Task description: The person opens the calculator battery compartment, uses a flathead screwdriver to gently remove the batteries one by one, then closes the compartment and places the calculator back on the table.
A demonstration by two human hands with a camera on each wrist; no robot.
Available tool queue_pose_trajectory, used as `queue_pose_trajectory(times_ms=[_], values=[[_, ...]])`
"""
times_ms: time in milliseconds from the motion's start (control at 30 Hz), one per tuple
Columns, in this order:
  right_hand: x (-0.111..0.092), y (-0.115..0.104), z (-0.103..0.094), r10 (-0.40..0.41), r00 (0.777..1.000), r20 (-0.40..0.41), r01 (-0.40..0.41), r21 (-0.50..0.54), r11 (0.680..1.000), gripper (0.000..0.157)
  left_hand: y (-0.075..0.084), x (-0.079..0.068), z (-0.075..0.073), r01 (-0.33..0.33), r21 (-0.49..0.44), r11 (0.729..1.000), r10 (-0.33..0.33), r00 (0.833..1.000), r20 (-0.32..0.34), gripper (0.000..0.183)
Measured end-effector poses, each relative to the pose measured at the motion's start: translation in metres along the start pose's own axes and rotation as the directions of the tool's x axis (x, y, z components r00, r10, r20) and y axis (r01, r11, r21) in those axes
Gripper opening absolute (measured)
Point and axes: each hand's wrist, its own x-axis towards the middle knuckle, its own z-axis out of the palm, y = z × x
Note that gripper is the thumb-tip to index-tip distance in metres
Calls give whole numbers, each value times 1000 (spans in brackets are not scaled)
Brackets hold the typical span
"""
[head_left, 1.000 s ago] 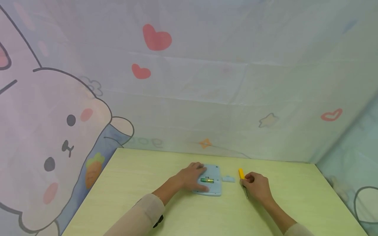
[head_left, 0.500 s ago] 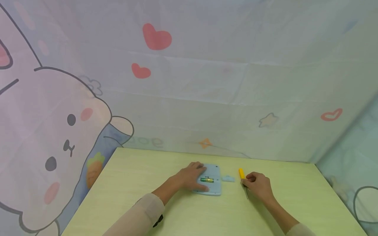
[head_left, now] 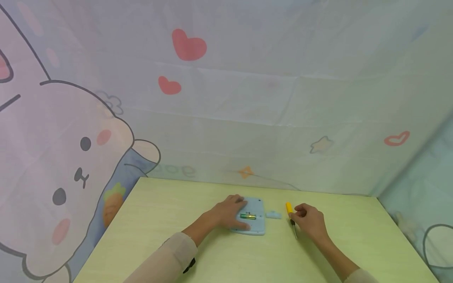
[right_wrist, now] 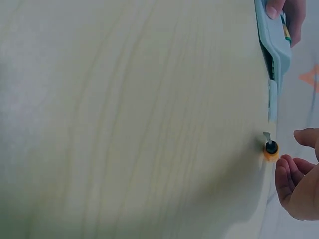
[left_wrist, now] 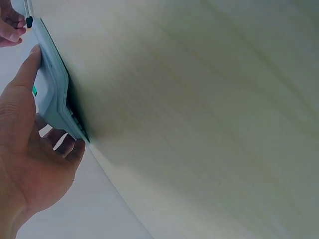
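Observation:
A light blue calculator (head_left: 258,224) lies face down on the table, a green and gold battery (head_left: 248,216) showing in its back. My left hand (head_left: 228,212) holds it from the left; in the left wrist view the thumb lies along its back and the fingers curl at its edge. A small light blue battery cover (head_left: 273,214) sits just right of it. Farther right is a screwdriver (head_left: 289,207) with a yellow handle, black collar and metal shaft. Beside it is my right hand (head_left: 311,223), thumb and fingers parted, apart from the handle in the right wrist view (right_wrist: 270,148).
The pale yellow table (head_left: 212,255) ends at the back against a hanging cloth (head_left: 226,129) printed with hearts and a large rabbit. A small black object (head_left: 189,265) shows beside the left sleeve.
My right hand has let go of the screwdriver and drawn slightly up and right, uncovering its black collar. My left hand and the calculator have stayed put.

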Motion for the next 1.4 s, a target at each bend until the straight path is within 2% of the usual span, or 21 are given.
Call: queue_pose_trajectory(times_ms=[200,633,867,1267,1400], values=[[0,-11,0,-33,999,6,33,39,999,32,-1,1,0,3,6,1000,-3,1000,-1,97],[-5,-26,12,-47,998,51,42,100,994,33,-1,1,-1,6,8,1000,-6,1000,3,96],[-7,-33,18,-79,996,48,74,101,992,31,0,0,-2,-5,-4,1000,5,1000,3,93],[-14,-42,33,-70,995,75,60,123,991,32,2,-3,-3,-9,-17,1000,9,1000,3,93],[-15,-45,37,-93,993,75,82,134,988,34,2,-4,-2,-11,-15,1000,11,1000,1,93]])
